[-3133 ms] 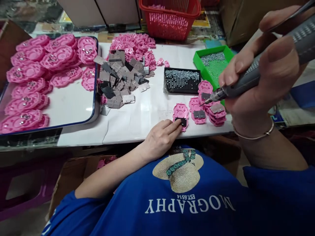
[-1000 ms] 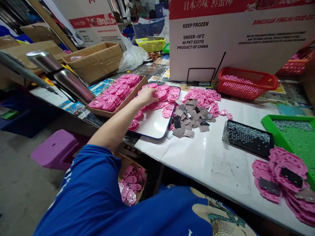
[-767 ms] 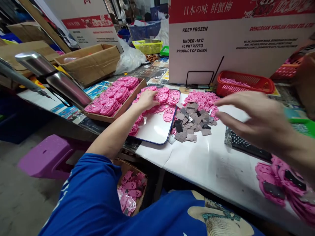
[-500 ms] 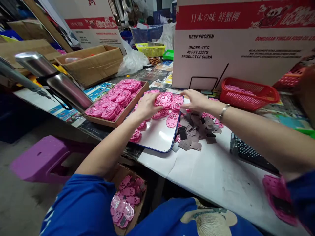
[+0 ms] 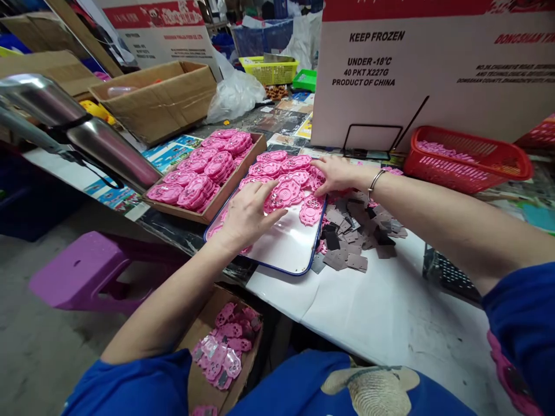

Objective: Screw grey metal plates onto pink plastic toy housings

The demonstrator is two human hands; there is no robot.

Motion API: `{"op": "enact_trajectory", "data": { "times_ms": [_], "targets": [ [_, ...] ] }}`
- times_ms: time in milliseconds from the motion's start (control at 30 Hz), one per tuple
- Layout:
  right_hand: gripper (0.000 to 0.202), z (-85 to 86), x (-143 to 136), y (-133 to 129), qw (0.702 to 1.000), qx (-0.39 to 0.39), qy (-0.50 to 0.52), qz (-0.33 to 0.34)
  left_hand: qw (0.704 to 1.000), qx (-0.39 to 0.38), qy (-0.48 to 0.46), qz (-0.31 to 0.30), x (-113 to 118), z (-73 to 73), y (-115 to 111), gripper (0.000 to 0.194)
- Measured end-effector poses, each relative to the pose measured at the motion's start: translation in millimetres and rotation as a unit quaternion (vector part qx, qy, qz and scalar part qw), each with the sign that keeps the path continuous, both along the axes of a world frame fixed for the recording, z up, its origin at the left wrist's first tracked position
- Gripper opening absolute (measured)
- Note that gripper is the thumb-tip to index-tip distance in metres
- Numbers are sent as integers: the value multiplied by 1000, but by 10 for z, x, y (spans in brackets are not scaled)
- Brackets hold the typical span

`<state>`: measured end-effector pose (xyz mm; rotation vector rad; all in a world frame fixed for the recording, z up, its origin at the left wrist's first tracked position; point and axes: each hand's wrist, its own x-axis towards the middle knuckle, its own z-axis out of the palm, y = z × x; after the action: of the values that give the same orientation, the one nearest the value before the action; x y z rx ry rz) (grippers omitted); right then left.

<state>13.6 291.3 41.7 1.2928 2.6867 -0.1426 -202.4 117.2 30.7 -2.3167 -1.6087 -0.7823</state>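
A white tray (image 5: 277, 254) with a blue rim holds several flat pink moulded pieces (image 5: 286, 193), crowded toward its far end. My left hand (image 5: 248, 216) hovers over or rests on the tray's left side, thumb and fingers apart, with nothing visible in it. At the far right edge of the tray, my right hand (image 5: 336, 173) is open, its curved fingertips against the pink pieces there. Beside the tray on the right lies a loose heap of small grey and black plates (image 5: 347, 237). Left of the tray, a shallow cardboard box (image 5: 243, 176) is filled with stacked pink pieces.
A steel flask (image 5: 108, 147) leans at the left. A red basket (image 5: 472, 173) with pink bits and a black wire stand (image 5: 373, 127) are behind. Below the table edge sits a carton (image 5: 249, 370) of pink pieces, near a purple stool (image 5: 87, 271). A black perforated tray (image 5: 451, 274) lies right.
My left hand has moved back toward me and left, away from the pink pieces it was touching. My right hand stays by the tray's right edge. The camera view has tipped down slightly.
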Motion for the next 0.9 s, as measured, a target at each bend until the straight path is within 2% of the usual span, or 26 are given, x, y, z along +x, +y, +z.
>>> {"op": "enact_trajectory", "data": {
  "times_ms": [233,400,500,600,700,767,833,900],
  "targets": [
    [111,16,3,21,1000,-3,-21,7,999,9,24,19,11,-24,-51,53],
    [114,45,-19,-12,1000,9,-8,4,999,7,29,11,57,12,-137,53],
    [115,172,-12,-28,1000,26,13,-2,1000,9,17,7,99,62,-219,51],
    [111,387,103,-131,998,36,45,-9,1000,1,-3,-12,178,123,-348,49],
    [111,592,397,-432,997,36,72,-4,999,-7,-13,-38,321,160,-529,50],
    [112,671,684,-765,996,33,82,7,998,-10,-16,-60,453,148,-662,50],
    [113,673,1009,-1193,997,10,71,13,995,-21,-23,-91,611,96,-791,50],
    [111,579,1332,-1678,998,-13,63,12,991,-40,-34,-124,791,-1,-909,49]
  ]
}}
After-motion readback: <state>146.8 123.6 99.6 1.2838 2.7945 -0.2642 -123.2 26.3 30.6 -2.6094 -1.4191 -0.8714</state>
